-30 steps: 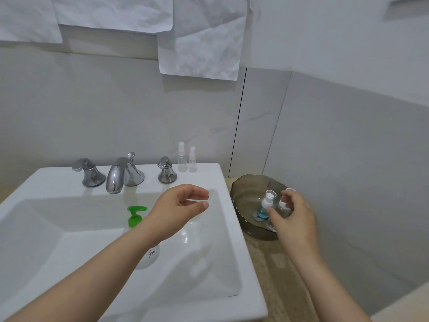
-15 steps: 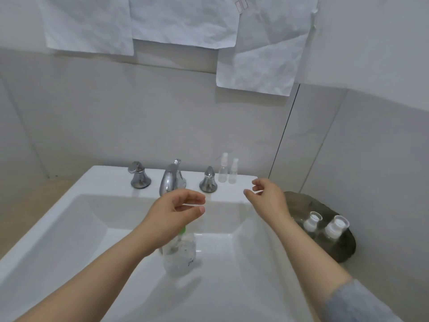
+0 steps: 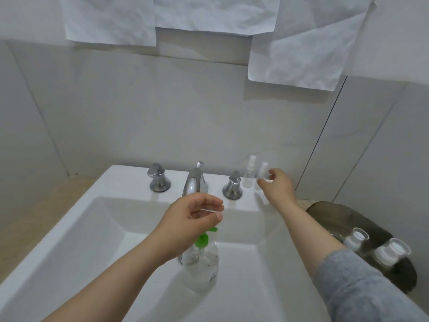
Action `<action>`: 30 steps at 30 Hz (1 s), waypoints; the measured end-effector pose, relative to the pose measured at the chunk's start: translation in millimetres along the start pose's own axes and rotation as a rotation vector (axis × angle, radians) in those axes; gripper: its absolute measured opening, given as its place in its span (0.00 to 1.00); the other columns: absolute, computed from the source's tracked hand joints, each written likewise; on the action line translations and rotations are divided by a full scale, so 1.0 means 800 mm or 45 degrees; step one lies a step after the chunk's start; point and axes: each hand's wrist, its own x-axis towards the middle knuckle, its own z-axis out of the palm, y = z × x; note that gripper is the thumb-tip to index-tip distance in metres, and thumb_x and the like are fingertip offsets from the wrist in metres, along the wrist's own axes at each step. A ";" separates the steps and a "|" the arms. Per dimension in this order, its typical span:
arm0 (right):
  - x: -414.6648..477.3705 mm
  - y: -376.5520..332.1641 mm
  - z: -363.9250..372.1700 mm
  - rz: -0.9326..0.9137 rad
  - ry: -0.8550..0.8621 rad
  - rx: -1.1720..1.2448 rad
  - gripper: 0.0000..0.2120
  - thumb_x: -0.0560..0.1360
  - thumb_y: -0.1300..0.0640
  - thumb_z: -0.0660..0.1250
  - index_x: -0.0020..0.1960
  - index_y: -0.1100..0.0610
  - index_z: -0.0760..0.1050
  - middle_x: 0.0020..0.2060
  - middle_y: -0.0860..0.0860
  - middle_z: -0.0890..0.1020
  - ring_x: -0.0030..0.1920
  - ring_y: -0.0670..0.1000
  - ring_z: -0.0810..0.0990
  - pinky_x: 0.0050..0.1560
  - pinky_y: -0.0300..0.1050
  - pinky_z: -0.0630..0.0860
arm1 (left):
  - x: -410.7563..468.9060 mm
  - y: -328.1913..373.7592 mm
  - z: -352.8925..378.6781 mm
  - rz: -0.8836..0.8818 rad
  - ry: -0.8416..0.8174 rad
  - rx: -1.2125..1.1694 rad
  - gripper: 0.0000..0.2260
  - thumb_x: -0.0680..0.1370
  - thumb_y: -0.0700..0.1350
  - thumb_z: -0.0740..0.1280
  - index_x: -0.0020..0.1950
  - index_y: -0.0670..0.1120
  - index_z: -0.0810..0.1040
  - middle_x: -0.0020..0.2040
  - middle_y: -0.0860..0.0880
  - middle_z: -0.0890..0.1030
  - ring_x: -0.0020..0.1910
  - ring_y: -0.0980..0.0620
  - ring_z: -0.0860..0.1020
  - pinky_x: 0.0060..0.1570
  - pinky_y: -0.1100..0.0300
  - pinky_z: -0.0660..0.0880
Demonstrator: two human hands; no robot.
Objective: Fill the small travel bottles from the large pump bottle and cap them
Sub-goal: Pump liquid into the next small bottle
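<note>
A clear pump bottle (image 3: 200, 268) with a green pump head stands in the white sink basin (image 3: 69, 228). My left hand (image 3: 190, 219) hovers just above the pump, fingers loosely curled, holding nothing. Two small clear spray bottles stand on the sink's back ledge at the right. My right hand (image 3: 278, 184) reaches to the right-hand spray bottle (image 3: 263, 169), thumb and forefinger curled round it. The left-hand spray bottle (image 3: 249, 175) stands free beside it. Two more travel bottles (image 3: 355, 240) (image 3: 391, 252) with white tops stand in a dark bowl (image 3: 329, 212).
A chrome faucet (image 3: 195, 180) with two handles (image 3: 159, 180) (image 3: 233, 185) sits along the back ledge. The dark bowl rests on a beige counter to the right of the sink, close to the tiled wall. Crumpled paper sheets (image 3: 299, 47) hang on the wall above.
My right hand left the bottles in the dark bowl, crossed left and up to the back ledge, and closed round the right-hand spray bottle. My left hand stayed over the pump bottle.
</note>
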 end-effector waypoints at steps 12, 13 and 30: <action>-0.023 0.027 -0.010 -0.126 -0.039 0.281 0.03 0.78 0.57 0.65 0.49 0.55 0.74 0.44 0.51 0.80 0.49 0.54 0.79 0.43 0.44 0.69 | 0.001 -0.003 0.005 -0.045 -0.030 0.018 0.08 0.77 0.36 0.71 0.53 0.47 0.83 0.52 0.51 0.86 0.51 0.49 0.84 0.53 0.59 0.79; -0.036 0.030 -0.019 -0.162 -0.051 0.281 0.02 0.78 0.56 0.65 0.49 0.54 0.74 0.44 0.51 0.80 0.48 0.54 0.79 0.42 0.44 0.70 | 0.000 -0.003 0.005 -0.048 -0.028 0.021 0.08 0.77 0.36 0.71 0.53 0.47 0.83 0.51 0.52 0.86 0.51 0.49 0.84 0.54 0.58 0.79; -0.231 -0.005 -0.130 0.105 -0.625 1.118 0.14 0.70 0.51 0.67 0.47 0.62 0.78 0.38 0.53 0.82 0.33 0.48 0.76 0.32 0.37 0.73 | -0.054 0.035 0.057 0.267 -0.180 0.106 0.27 0.69 0.34 0.79 0.63 0.54 0.80 0.56 0.53 0.83 0.52 0.53 0.83 0.54 0.57 0.81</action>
